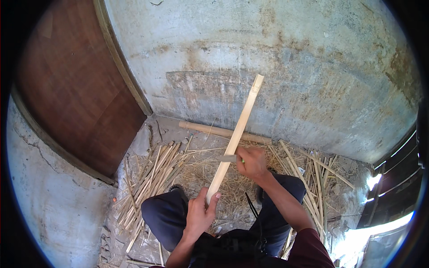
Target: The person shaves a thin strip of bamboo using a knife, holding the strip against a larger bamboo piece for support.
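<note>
A long, pale split bamboo strip [239,129] slants up and away between my knees, its far end standing out before the wall. My left hand [201,212] grips its near end, thumb along the side. In my right hand [252,161] is a knife [228,158] with a short grey blade and a bit of green showing at the handle. The blade lies across the strip near its middle; whether its edge bites into the bamboo cannot be made out. My fingers hide most of the knife handle.
Thin bamboo sticks [154,178] lie heaped on the left, more sticks [318,178] on the right. Shavings [214,172] litter the floor. A bamboo pole [219,130] rests along the base of the stained wall [277,49]. A brown door [76,85] stands at the left.
</note>
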A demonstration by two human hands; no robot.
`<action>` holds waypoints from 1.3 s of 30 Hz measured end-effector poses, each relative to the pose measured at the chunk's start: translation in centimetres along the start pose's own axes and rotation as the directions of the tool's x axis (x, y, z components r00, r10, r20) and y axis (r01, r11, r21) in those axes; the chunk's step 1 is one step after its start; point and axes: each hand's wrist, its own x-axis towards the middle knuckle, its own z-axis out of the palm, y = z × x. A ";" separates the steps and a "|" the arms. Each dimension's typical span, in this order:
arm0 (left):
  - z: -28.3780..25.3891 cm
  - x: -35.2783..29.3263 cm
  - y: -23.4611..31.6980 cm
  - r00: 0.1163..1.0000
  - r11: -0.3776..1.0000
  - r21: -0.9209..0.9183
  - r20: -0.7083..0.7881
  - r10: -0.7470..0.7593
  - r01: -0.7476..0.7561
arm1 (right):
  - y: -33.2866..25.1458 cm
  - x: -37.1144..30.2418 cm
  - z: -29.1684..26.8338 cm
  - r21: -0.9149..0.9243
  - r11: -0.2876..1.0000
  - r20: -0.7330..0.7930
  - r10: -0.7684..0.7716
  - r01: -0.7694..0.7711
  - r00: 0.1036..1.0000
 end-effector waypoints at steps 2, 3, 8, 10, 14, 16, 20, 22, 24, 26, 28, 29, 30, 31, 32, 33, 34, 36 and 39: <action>0.0 0.1 0.0 1.000 0.999 -0.047 0.019 -0.011 0.012 | -0.3 0.0 -0.2 -0.005 0.999 0.021 -0.034 0.034 0.999; -0.1 0.1 -0.1 0.999 0.995 -0.093 0.038 -0.022 0.025 | -0.2 0.1 -0.1 -0.009 0.999 0.015 -0.043 0.044 0.999; 0.0 -0.4 -0.2 0.997 0.996 -0.083 0.064 -0.037 0.042 | 1.0 0.5 0.0 -0.014 1.000 -0.057 0.024 -0.025 0.998; 0.0 -0.9 -0.5 0.997 0.996 -0.073 0.073 -0.040 0.045 | 2.1 0.9 -0.5 -0.070 0.989 -0.080 0.125 -0.131 0.989; -0.2 -1.1 -0.4 0.997 0.996 -0.075 0.063 -0.032 0.037 | 2.0 0.8 -0.7 -0.023 0.996 -0.084 0.078 -0.080 0.993; -0.2 -1.0 -0.3 0.998 0.998 -0.058 0.049 -0.033 0.036 | 1.4 0.3 -0.7 0.007 1.000 0.003 -0.013 0.013 1.000; 0.4 -1.1 -1.0 1.000 0.999 0.022 -0.013 0.029 -0.028 | 0.8 0.4 -0.3 -0.014 1.000 -0.015 -0.005 0.004 1.000; 0.6 -1.3 -1.2 0.998 0.997 0.063 -0.031 0.049 -0.047 | 1.4 0.8 -0.3 -0.051 0.999 -0.059 -0.019 0.016 0.998; 0.7 -1.4 -1.0 0.998 0.997 0.058 -0.026 0.049 -0.047 | 2.0 0.6 -0.1 -0.057 0.998 -0.081 0.025 -0.029 0.996; 0.5 -1.8 -1.0 0.999 0.998 0.045 0.008 0.035 -0.035 | 2.8 1.0 -0.7 -0.058 0.996 -0.097 0.067 -0.073 0.993; 0.3 -2.3 -1.0 0.999 0.999 0.035 0.043 0.023 -0.024 | 4.2 2.2 -1.9 -0.080 0.956 -0.158 0.267 -0.282 0.951; 0.2 -2.6 -1.0 0.998 1.000 0.016 0.067 -0.003 0.002 | 4.4 2.0 -2.0 -0.080 0.956 -0.159 0.268 -0.282 0.950; 0.1 -2.9 -1.0 0.995 1.000 -0.002 0.091 -0.028 0.028 | 4.7 1.8 -2.0 -0.078 0.964 -0.156 0.239 -0.253 0.958; 0.1 -2.9 -1.4 0.996 1.000 -0.004 0.088 -0.027 0.027 | 4.6 2.0 -2.1 -0.077 0.973 -0.150 0.206 -0.219 0.967; 0.2 -2.8 -2.0 0.997 1.000 0.005 0.082 -0.011 0.011 | 4.3 1.9 -2.2 -0.077 0.974 -0.150 0.202 -0.215 0.968; 0.2 -2.7 -2.3 0.997 1.000 0.014 0.077 0.004 -0.005 | 3.8 1.7 -2.2 -0.038 0.989 -0.145 0.138 -0.145 0.980; 0.2 -2.6 -2.2 0.997 1.000 0.014 0.075 0.005 -0.006 | 3.4 1.5 -2.1 0.000 0.997 -0.142 0.075 -0.076 0.987; 0.3 -2.3 -1.9 0.997 0.999 0.045 0.074 0.016 -0.019 | 3.1 1.0 -1.2 0.014 0.999 -0.119 0.042 -0.041 0.992; 0.3 -2.2 -1.5 0.998 0.999 0.015 0.061 0.034 -0.035 | 3.3 1.2 -1.2 0.015 1.000 -0.108 -0.010 0.011 0.994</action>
